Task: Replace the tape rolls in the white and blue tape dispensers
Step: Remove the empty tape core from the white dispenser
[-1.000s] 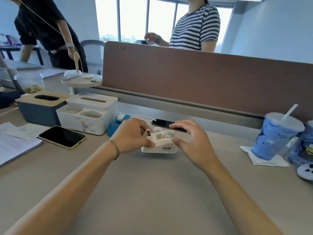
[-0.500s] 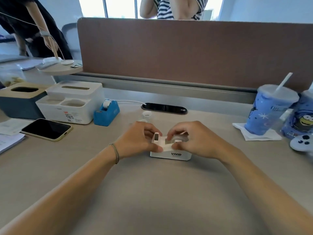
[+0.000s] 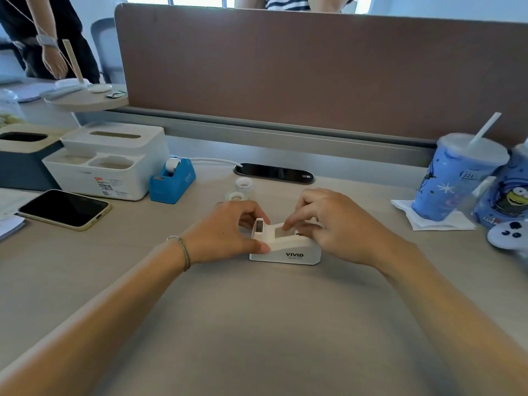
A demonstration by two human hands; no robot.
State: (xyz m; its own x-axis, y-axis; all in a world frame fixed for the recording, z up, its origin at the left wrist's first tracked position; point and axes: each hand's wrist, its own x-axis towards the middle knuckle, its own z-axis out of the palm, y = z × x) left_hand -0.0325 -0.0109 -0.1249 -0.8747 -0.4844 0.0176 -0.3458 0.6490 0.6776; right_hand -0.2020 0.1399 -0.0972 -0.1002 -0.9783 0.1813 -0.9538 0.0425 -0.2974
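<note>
The white tape dispenser (image 3: pixel 285 247) sits in the middle of the desk (image 3: pixel 257 324), and everything else is best placed from it. Its long axis runs left to right across the person's front, cutter end to the left, roll well to the right. The left hand (image 3: pixel 225 232) is clamped on the cutter end, thumb along the near side and fingers over the far side, pinning the body down. The right hand (image 3: pixel 328 224) is curled over the roll well with its fingertips (image 3: pixel 288 224) dipped into the opening; whether they have actually closed on a roll or core I cannot tell, since the hand hides it.

Just behind the white dispenser, a little to its left, lie two small tape rolls (image 3: pixel 241 190), nearer the left hand, though that hand is busy. Further back-left stands the blue tape dispenser (image 3: pixel 173 178), a roll seated in it, untouched.

So the right hand looks set to do the lifting, straight up out of the well, while the left braces.
</note>
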